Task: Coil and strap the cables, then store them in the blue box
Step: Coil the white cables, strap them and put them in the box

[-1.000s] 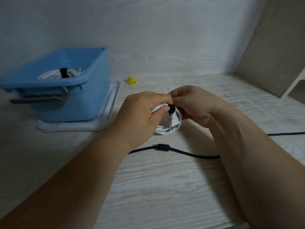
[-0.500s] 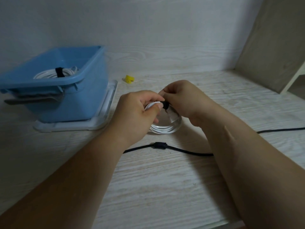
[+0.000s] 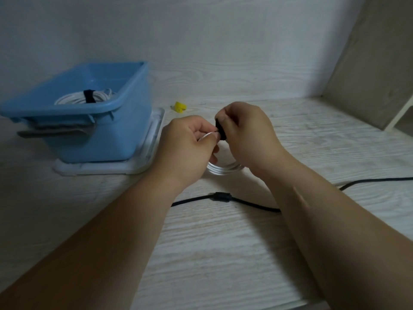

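Just right of the blue box (image 3: 107, 135), the left hand (image 3: 187, 144) pinches the top of the white cable coil (image 3: 225, 170) while the right hand (image 3: 248, 135) grips the black strap (image 3: 220, 130) on it. Inside the box lies a strapped white coil (image 3: 82, 98). A black cable (image 3: 221, 196) runs across the desk (image 3: 223, 253).

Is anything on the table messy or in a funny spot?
Nothing is spilled or broken. The black cable lies loose across the table, not coiled yet, and a small yellow thing sits alone right of the blue box. The left hand grips the white coil; the right hand pinches its black strap.
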